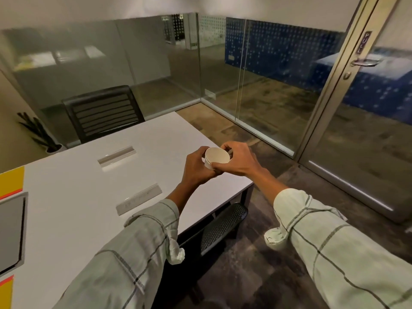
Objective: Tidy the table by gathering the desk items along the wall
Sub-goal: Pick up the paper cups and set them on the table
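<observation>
A white paper cup (216, 156) is held tilted above the right edge of the white table (73, 181). My left hand (198, 166) wraps around its side from the left. My right hand (237, 159) grips its rim and side from the right, thumb across the front. Two clear acrylic name-plate holders lie on the table: one (117, 156) farther off, one (138, 199) close to my left forearm. Yellow sheets with orange edges (11, 181) lie at the table's left margin.
A grey recessed panel (12, 229) sits in the table at the left edge. One black chair (101, 112) stands at the far end, another (223, 224) is tucked under the near right side. Glass walls and a glass door (356, 90) bound the room. A potted plant (40, 132) stands far left.
</observation>
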